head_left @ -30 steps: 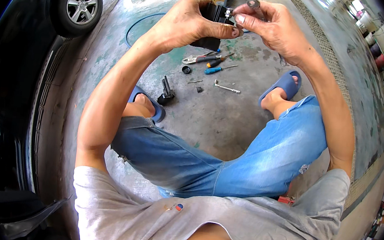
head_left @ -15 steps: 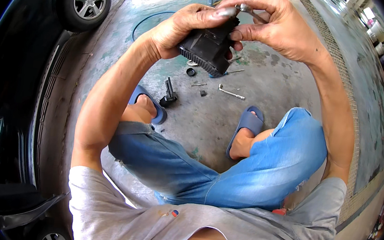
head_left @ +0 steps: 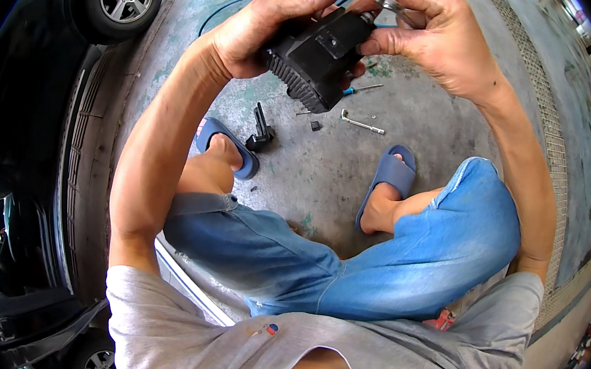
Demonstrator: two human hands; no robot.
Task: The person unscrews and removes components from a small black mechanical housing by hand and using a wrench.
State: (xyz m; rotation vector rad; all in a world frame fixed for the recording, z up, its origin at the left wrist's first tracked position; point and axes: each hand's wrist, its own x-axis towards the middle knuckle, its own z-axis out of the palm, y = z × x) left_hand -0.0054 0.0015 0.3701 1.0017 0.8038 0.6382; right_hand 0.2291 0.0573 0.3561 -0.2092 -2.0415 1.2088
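Observation:
A black plastic housing (head_left: 325,43) with ribs along its lower end is raised at the top centre. My left hand (head_left: 258,26) grips it from the left, the thumb stretched along its upper side. From the other side my right hand (head_left: 447,42) is curled around a small silver wrench (head_left: 389,5), whose head shows between thumb and fingers. Its tip lies close to a metal fitting (head_left: 368,18) at the housing's upper right corner. My right thumb is against or close beside the housing's edge. Other fingertips are hidden behind the housing.
On the concrete lie an L-shaped socket wrench (head_left: 362,123), a blue-handled screwdriver (head_left: 363,89), a black plastic bracket (head_left: 261,129) and a small black block (head_left: 316,125). A blue hose (head_left: 220,12) curves behind. A dark car (head_left: 26,70) stands left; a floor grate (head_left: 545,103) runs along the right.
The housing has come slightly nearer and tilted, showing more of its broad face. My left thumb has lifted away from the fitting. The view has shifted a little, hiding some floor items.

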